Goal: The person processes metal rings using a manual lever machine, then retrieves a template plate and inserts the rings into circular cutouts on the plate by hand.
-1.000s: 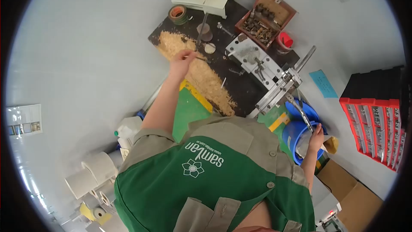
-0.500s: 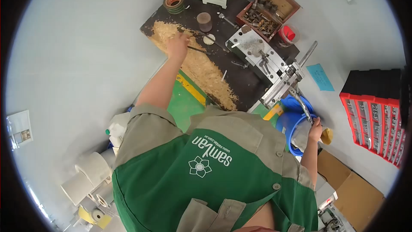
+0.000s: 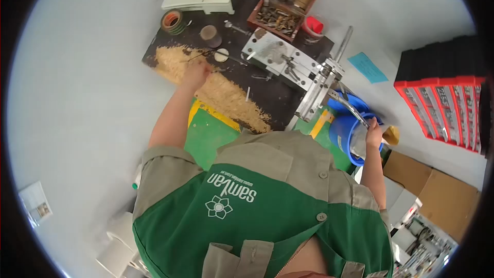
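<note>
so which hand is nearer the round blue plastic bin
Right hand: by the bin, on a curved metal lever. Left hand: farther off, at the tan wood shavings.

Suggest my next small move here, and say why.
Probably lift your left hand slightly off the tan shavings before moving the metal lever: that hand is at the pile, I can't tell what its fingers hold, and your right hand is on the lever's end.
</note>
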A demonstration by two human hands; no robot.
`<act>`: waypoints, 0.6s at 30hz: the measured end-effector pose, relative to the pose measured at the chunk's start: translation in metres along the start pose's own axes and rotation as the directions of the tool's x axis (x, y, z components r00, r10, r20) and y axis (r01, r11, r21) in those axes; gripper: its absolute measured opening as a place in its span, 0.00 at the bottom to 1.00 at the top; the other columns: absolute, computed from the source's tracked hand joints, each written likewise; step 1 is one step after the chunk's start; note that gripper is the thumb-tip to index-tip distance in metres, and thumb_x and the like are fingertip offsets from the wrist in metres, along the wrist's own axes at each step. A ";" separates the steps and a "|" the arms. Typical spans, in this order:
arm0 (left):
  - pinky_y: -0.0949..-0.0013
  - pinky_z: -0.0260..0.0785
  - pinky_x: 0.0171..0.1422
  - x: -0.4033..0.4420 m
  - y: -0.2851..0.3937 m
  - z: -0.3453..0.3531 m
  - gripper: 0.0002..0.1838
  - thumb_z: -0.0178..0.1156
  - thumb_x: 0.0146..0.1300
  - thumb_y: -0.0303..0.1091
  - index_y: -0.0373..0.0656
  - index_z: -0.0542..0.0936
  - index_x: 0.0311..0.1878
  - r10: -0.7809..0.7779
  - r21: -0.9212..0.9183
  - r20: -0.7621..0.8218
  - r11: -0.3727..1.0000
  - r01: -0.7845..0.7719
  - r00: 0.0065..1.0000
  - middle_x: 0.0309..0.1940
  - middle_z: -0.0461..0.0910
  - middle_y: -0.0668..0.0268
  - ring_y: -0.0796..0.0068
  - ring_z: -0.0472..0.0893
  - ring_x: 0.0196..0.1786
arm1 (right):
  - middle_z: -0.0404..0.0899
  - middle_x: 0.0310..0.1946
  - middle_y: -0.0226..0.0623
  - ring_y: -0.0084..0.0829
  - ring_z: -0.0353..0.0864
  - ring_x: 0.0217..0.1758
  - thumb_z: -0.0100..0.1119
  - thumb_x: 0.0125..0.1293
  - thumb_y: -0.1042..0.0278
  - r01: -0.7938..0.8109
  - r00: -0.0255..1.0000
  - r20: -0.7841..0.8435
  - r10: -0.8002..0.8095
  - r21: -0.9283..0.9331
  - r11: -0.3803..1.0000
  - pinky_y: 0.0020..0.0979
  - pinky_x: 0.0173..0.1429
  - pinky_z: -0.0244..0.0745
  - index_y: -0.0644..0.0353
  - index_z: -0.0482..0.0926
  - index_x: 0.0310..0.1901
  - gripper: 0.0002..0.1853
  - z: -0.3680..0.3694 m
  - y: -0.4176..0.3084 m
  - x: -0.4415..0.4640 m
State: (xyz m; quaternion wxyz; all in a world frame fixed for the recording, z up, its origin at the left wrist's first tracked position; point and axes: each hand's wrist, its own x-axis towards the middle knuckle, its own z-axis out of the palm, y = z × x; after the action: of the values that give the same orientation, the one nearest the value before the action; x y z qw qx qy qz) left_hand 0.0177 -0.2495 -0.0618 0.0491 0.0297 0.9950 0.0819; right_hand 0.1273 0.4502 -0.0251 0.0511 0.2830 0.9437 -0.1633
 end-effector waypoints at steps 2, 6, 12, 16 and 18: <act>0.54 0.69 0.55 -0.007 -0.002 -0.001 0.07 0.65 0.60 0.33 0.46 0.80 0.41 0.005 -0.161 -0.086 0.987 -0.019 0.996 0.40 0.80 0.62 0.58 0.80 0.47 | 0.83 0.48 0.55 0.55 0.79 0.57 0.30 0.77 0.36 0.004 1.000 0.011 -0.004 0.009 1.000 0.48 0.61 0.72 0.58 0.83 0.53 0.36 0.000 0.002 0.000; 0.68 0.73 0.40 -0.033 0.039 -0.020 0.07 0.66 0.65 0.31 0.41 0.80 0.41 -0.241 -0.681 -0.165 0.729 0.066 0.956 0.30 0.83 0.64 0.70 0.82 0.32 | 0.82 0.47 0.57 0.59 0.79 0.55 0.29 0.76 0.33 -0.016 0.999 0.037 0.017 -0.041 0.999 0.51 0.59 0.72 0.56 0.82 0.54 0.37 -0.012 -0.007 -0.001; 0.75 0.73 0.51 -0.032 0.153 -0.082 0.15 0.66 0.67 0.31 0.36 0.80 0.55 -0.086 -0.909 0.326 -0.304 0.286 0.942 0.42 0.84 0.68 0.80 0.81 0.46 | 0.84 0.40 0.52 0.56 0.82 0.46 0.38 0.76 0.37 0.038 0.997 -0.066 -0.045 -0.099 0.994 0.50 0.48 0.76 0.55 0.83 0.49 0.31 -0.067 -0.054 -0.030; 0.73 0.74 0.46 -0.023 0.188 -0.105 0.12 0.67 0.66 0.31 0.41 0.81 0.50 0.044 -0.827 0.375 -0.435 0.355 0.926 0.38 0.83 0.70 0.80 0.81 0.40 | 0.85 0.36 0.50 0.54 0.84 0.41 0.42 0.76 0.40 0.083 0.988 -0.123 -0.094 -0.097 0.992 0.48 0.44 0.77 0.54 0.84 0.49 0.27 -0.082 -0.065 -0.039; 0.73 0.74 0.45 -0.020 0.196 -0.105 0.12 0.67 0.67 0.32 0.41 0.81 0.51 0.072 -0.813 0.364 -0.462 0.355 0.928 0.38 0.83 0.70 0.80 0.80 0.39 | 0.85 0.34 0.50 0.54 0.84 0.40 0.43 0.76 0.40 0.093 0.985 -0.142 -0.101 -0.064 0.994 0.47 0.43 0.77 0.54 0.84 0.49 0.27 -0.083 -0.065 -0.040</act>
State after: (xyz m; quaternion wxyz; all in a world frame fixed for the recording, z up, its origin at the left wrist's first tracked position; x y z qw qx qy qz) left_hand 0.0364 -0.0744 0.0756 0.1872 -0.1560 0.4296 0.8695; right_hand 0.1248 0.4062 0.0789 -0.0176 0.2463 0.9619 -0.1173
